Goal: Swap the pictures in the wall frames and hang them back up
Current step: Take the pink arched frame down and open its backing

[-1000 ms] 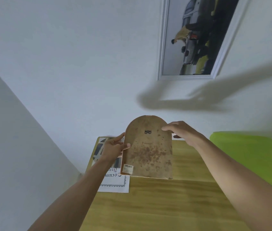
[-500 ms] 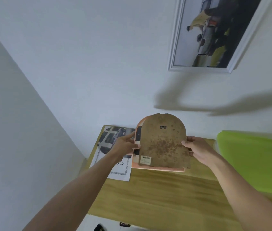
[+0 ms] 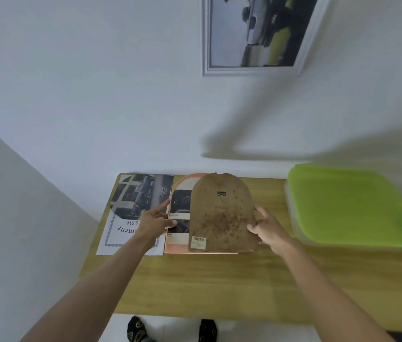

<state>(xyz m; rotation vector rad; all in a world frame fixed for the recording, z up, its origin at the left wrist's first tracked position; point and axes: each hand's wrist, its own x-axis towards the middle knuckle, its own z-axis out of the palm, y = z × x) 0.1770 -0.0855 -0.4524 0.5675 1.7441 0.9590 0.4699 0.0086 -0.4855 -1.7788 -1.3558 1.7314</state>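
Indoors, wooden table (image 3: 219,280) against white wall (image 3: 96,95), right hand (image 3: 267,228) gripping backing board (image 3: 222,215), left hand (image 3: 154,222) seemingly relaxed.

Near the middle of the frame, an arch-topped brown backing board (image 3: 222,213), stained with rusty spots, carries a small black hanger near its rounded top and a barcode sticker at its lower left corner. It sits askew over an arch-shaped orange frame (image 3: 182,182), whose left part shows a dark picture (image 3: 179,213) inside. Just left of the frame lies a loose sheet (image 3: 134,211) with a car photo above ornate lettering. At the upper right, a white rectangular frame (image 3: 251,70) with a car picture hangs on the wall.
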